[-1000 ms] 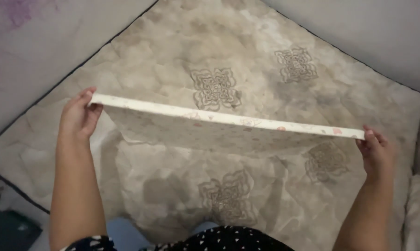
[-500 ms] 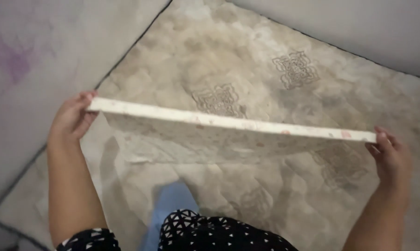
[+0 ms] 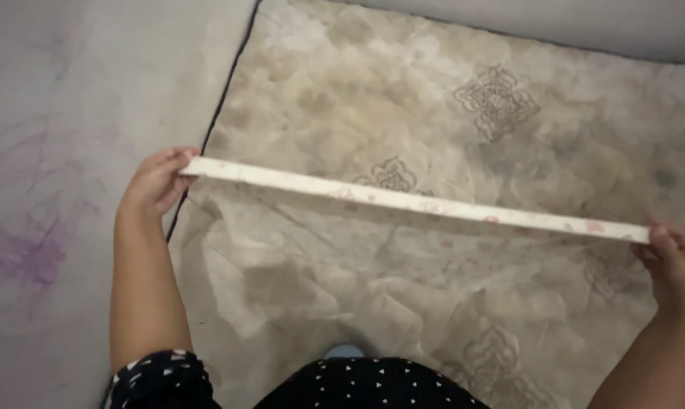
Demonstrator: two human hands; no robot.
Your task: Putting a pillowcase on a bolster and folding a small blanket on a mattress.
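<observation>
Left hand point(image 3: 157, 182) grips one end of the folded cloth point(image 3: 410, 201); right hand point(image 3: 675, 261) grips the other. Cloth is held taut above the mattress point(image 3: 372, 98), near its left edge.

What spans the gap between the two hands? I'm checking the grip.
In the head view, a folded white sheet edge stretches taut from the left hand to the right hand, above the mattress.

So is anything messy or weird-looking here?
Yes. The mattress has big brownish stains and its cover is wrinkled near the middle. The wall on the left has purple scribbles. The cloth, stretched between the left hand and right hand, looks fine.
</observation>
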